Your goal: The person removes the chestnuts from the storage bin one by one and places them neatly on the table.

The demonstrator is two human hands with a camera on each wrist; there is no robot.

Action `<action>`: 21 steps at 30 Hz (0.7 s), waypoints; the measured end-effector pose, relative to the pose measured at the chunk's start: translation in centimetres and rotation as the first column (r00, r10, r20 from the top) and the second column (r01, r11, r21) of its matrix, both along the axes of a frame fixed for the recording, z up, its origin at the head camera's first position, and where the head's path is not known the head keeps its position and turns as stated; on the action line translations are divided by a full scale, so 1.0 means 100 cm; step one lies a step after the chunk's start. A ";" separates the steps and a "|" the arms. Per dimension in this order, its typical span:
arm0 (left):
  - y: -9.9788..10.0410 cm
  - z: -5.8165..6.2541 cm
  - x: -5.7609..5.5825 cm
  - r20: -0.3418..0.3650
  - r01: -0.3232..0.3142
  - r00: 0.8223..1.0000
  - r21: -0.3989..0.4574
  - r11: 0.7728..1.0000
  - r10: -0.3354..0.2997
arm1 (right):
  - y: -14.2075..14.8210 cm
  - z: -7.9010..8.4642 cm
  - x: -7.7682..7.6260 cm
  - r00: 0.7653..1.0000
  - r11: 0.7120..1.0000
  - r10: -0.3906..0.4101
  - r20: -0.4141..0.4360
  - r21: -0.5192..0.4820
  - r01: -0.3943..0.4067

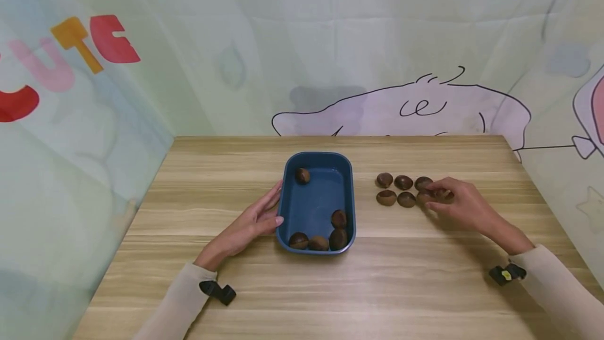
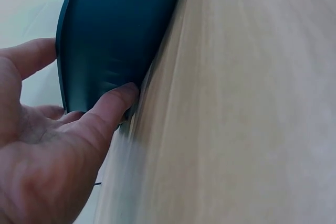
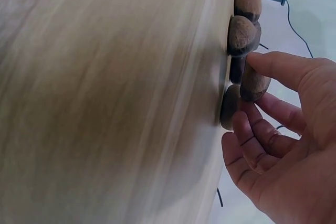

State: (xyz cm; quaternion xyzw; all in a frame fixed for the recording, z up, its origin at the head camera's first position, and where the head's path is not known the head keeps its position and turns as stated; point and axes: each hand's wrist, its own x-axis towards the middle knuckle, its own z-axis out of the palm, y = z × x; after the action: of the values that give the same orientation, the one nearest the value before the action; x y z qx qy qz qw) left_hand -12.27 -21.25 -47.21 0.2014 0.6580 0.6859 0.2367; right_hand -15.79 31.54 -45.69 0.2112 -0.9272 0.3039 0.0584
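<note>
A dark blue rectangular tray point(image 1: 316, 193) stands in the middle of the table with several brown chestnuts in it. One chestnut point(image 1: 302, 176) lies near its far left corner, the others along the near end. My left hand point(image 1: 255, 220) rests against the tray's left side, thumb and extended fingers touching the outer wall point(image 2: 115, 35). To the right of the tray, chestnuts lie in two short rows. At the right end of these rows my right hand point(image 1: 460, 203) pinches a chestnut point(image 3: 255, 80) between thumb and fingers. Its fingers partly cover the chestnuts there.
The wooden table point(image 1: 226, 298) ends at a printed cloth backdrop point(image 1: 302, 56) behind and at both sides. Near the tray's right side are a front-row chestnut point(image 1: 386, 198) and a back-row chestnut point(image 1: 384, 180). Dark bands sit on both sleeves.
</note>
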 end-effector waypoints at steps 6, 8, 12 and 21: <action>0.000 0.000 0.001 0.008 -0.007 1.000 0.005 1.000 0.007 | 0.002 -0.002 -0.001 0.998 1.000 -0.014 0.059 0.016 0.013; 0.000 0.000 0.001 0.008 -0.006 1.000 0.008 1.000 0.006 | 0.002 -0.003 -0.001 0.998 1.000 -0.018 0.068 0.018 0.017; 0.001 0.000 0.001 0.004 -0.007 1.000 0.013 1.000 0.007 | 0.002 -0.005 -0.002 0.996 1.000 -0.024 0.085 0.018 0.022; 0.000 0.001 0.001 0.010 -0.006 1.000 0.012 1.000 0.006 | 0.003 -0.008 -0.001 0.997 0.999 -0.026 0.071 0.029 0.024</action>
State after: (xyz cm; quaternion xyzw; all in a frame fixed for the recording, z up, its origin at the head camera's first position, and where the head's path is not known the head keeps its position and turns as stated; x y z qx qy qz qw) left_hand -12.20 -21.22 -47.11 0.1974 0.6534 0.6915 0.2366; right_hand -15.85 31.82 -46.51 0.1895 -0.9353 0.2976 0.0261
